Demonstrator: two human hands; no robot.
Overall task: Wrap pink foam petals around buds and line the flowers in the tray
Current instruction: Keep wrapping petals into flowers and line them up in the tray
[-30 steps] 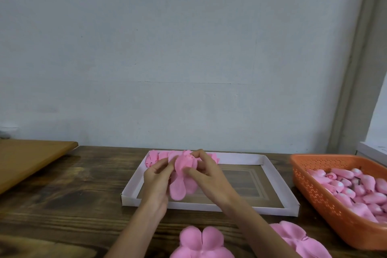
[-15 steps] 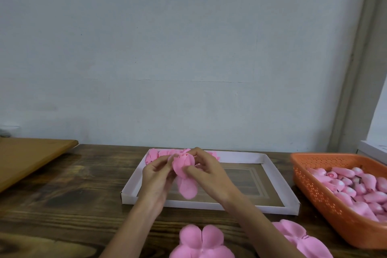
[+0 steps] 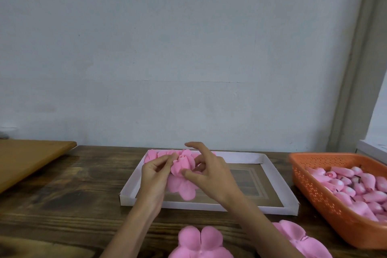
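Left hand (image 3: 155, 176): you pinch the half-wrapped flower (image 3: 182, 162) from its left side, thumb and fingertips closed on the foam.

Right hand (image 3: 211, 178): you meet the flower from the right. Your thumb presses against the lower petals and your middle fingers curl in behind the bloom. Your index finger is lifted straight, clear above it.

Position: both hands hold the flower in the air over the near-left part of the white cardboard tray (image 3: 274, 176). The top of the flower is curled tight, and the bud inside is hidden. The loose petals (image 3: 185, 190) hang unwrapped below your hands.

Tray: the finished flowers (image 3: 151, 155) lie in the far-left corner, partly behind your hands. Their count cannot be told.

Surroundings: an orange perforated basket (image 3: 326, 203) stands to the right of the tray, apart from it, heaped with pink buds (image 3: 356, 186). On the dark wooden table (image 3: 62, 195), at the near edge, one petal sheet (image 3: 200, 241) lies flat between your forearms. A second petal sheet (image 3: 301, 236) lies just right of your right forearm, near the basket. A lighter wooden board (image 3: 27, 159) sits at the far left.
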